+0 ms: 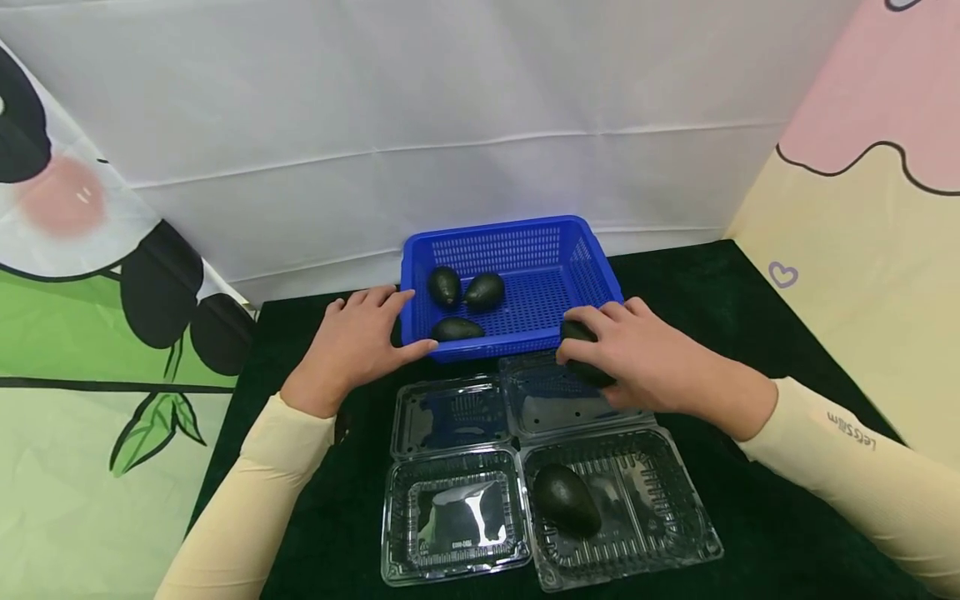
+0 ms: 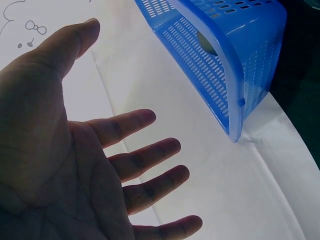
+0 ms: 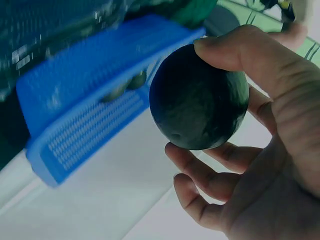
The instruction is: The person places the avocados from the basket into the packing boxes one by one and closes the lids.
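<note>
My right hand point(image 1: 645, 354) grips a dark avocado point(image 3: 197, 100) between thumb and fingers, above the raised lid behind the right clear container. The blue basket point(image 1: 517, 343) stands at the back, with two avocados near its middle left and another avocado point(image 1: 457, 329) by its front wall. At the basket's left side is my left hand point(image 1: 356, 337), its fingers spread and nothing in the palm, as the left wrist view shows. One more avocado point(image 1: 566, 500) lies in the right clear plastic container point(image 1: 660, 533).
Left of that container stands a second clear plastic container point(image 1: 457, 575), its lid point(image 1: 450, 417) laid back toward the basket. A dark green cloth point(image 1: 697, 292) covers the table. A white sheet point(image 1: 480, 108) hangs behind, with printed cloths at both sides.
</note>
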{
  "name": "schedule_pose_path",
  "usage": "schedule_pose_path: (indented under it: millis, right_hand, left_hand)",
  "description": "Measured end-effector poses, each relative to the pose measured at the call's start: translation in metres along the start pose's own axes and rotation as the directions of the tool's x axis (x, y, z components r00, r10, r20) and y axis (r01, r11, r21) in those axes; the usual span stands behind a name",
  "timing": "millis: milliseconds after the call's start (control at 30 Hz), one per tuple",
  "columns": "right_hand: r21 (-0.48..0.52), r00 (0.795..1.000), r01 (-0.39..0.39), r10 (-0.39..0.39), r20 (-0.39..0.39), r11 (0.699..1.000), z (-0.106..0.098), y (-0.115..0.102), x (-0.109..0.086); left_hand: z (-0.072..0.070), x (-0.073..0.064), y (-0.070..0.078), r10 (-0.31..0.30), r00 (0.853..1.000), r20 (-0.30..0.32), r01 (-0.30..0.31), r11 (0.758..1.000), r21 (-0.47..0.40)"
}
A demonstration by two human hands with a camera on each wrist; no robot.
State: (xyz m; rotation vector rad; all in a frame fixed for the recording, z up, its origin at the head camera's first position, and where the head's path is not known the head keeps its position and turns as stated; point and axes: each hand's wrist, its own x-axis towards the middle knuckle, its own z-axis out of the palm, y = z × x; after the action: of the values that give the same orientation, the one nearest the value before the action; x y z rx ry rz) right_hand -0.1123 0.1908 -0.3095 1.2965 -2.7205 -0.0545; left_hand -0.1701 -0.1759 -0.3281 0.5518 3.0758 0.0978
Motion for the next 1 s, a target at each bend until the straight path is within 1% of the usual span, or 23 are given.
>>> schedule_pose_path:
  millis: [133, 300, 433, 533, 667, 767, 1000]
  right_hand:
    - [0.025, 0.999, 0.026, -0.026, 0.024, 0.999, 0.013, -0.018, -0.018]
    - [0.125, 0.996, 0.035, -0.045, 0.081, 0.992, 0.037, -0.038, -0.041]
    - [0.255, 0.993, -0.001, -0.029, 0.113, 0.967, 0.056, -0.053, -0.058]
    - [0.315, 0.992, -0.039, -0.001, 0.126, 0.948, 0.066, -0.06, -0.069]
    - [0.341, 0.992, -0.074, 0.034, 0.124, 0.937, 0.075, -0.064, -0.081]
    - [0.356, 0.99, -0.093, 0.049, 0.131, 0.93, 0.084, -0.065, -0.087]
    - [0.362, 0.98, -0.138, 0.073, 0.187, 0.922, 0.102, -0.066, -0.096]
  left_hand:
    - [0.0, 0.0, 0.001, 0.011, 1.0, -0.008, -0.011, 1.0, 0.0]
    - [-0.001, 0.0, 0.001, 0.024, 0.999, -0.022, -0.024, 1.0, 0.004]
    - [-0.002, 0.001, 0.0, 0.029, 0.999, -0.027, -0.029, 1.0, 0.005]
    - [-0.002, 0.002, 0.0, 0.038, 0.999, -0.029, -0.037, 0.999, 0.005]
    - [-0.001, 0.003, 0.001, 0.044, 0.999, -0.029, -0.044, 0.999, 0.007]
    - [0.001, 0.004, 0.003, 0.047, 0.999, -0.022, -0.047, 0.999, 0.007]
    - [0.006, 0.005, 0.007, 0.052, 0.999, -0.008, -0.052, 0.999, -0.005]
